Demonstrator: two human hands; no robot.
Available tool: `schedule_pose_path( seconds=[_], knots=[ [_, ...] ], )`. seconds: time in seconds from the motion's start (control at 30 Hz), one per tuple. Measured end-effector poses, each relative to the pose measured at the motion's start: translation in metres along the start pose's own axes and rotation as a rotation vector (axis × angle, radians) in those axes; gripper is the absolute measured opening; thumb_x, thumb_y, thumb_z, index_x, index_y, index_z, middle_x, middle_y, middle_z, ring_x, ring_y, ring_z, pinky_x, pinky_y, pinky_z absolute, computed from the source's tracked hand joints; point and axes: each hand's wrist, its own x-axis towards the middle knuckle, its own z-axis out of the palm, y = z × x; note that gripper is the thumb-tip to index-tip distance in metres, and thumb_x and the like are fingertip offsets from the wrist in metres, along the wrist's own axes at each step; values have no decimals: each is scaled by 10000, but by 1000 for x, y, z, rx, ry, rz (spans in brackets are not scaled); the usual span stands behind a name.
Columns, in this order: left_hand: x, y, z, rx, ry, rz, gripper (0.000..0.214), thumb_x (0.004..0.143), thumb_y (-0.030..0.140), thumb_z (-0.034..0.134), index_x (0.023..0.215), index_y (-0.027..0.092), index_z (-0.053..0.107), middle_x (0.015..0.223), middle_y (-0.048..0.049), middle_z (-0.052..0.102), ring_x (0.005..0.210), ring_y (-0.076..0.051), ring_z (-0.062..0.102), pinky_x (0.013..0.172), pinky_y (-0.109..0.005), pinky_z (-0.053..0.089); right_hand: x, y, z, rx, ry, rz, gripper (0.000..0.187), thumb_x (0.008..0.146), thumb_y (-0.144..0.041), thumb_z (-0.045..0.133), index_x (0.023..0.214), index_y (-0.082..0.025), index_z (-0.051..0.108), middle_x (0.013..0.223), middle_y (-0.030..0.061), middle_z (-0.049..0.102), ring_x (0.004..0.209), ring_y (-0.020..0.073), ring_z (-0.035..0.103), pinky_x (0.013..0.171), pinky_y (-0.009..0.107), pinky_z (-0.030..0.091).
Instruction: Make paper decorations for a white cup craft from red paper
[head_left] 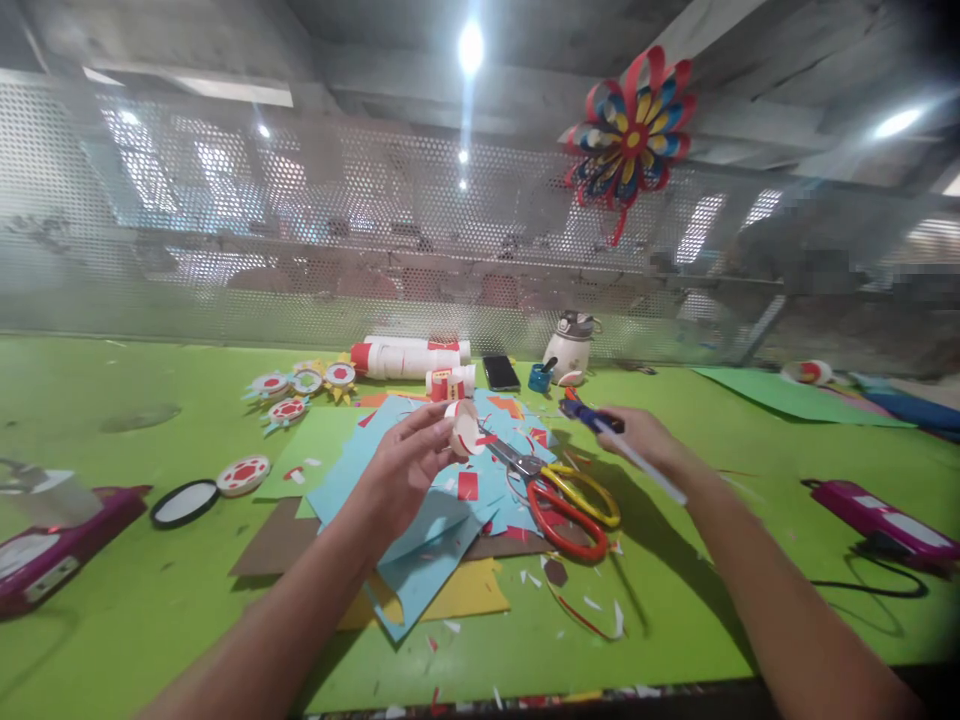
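My left hand (pixel 409 465) pinches a small white paper cup (pixel 466 428) with red on it, its mouth turned toward my right. In my right hand (pixel 641 440) is a dark blue glue gun (pixel 589 413) with an orange tip; a whitish glue stick (pixel 649 470) juts out behind it. The gun's tip is apart from the cup. Scissors (pixel 536 470) with one red and one yellow handle lie between my hands, blades toward the cup. Beneath them spread light blue paper sheets (pixel 427 530) strewn with red and white scraps.
Several paper flower pieces (pixel 287 411) lie at the left, near a round black-rimmed disc (pixel 185 503). White and red cups (pixel 409 360), a phone (pixel 501 372), a blue pot (pixel 540 377) and a bottle (pixel 568 348) stand behind. Purple power strips (pixel 885 520) flank both sides. A paper flower (pixel 634 138) hangs above.
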Motion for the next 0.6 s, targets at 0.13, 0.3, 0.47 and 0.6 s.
schedule_pose_path(
  seconds=[0.13,0.3,0.47,0.6],
  knots=[
    [2,-2,0,-2,3,-15,247,751,216,676,977,126,637,870,-74,638,739,-149,604,681,-275,497,-5,-8,-16,354,64,20,311,738,-373,476,896,-139,608,723,92,677,644,203,645,547,291,490],
    [0,-4,0,-6,10,-6,242,749,202,681,972,119,634,967,-97,638,776,-147,607,683,-260,498,-13,-28,-15,647,49,15,307,783,-400,466,876,-148,615,716,108,694,635,221,670,586,334,528],
    [-2,-5,0,-18,0,-18,281,749,202,681,1007,106,624,998,-126,639,815,-179,621,721,-291,493,-11,-34,-6,436,122,-170,348,780,-497,564,743,-161,648,660,70,676,586,201,628,551,306,493],
    [-1,-4,0,-19,18,-26,283,733,200,693,996,119,628,992,-118,645,829,-191,619,761,-325,487,-11,-36,4,316,151,-233,307,755,-453,630,745,-148,668,731,77,695,661,205,629,587,290,478]
  ],
)
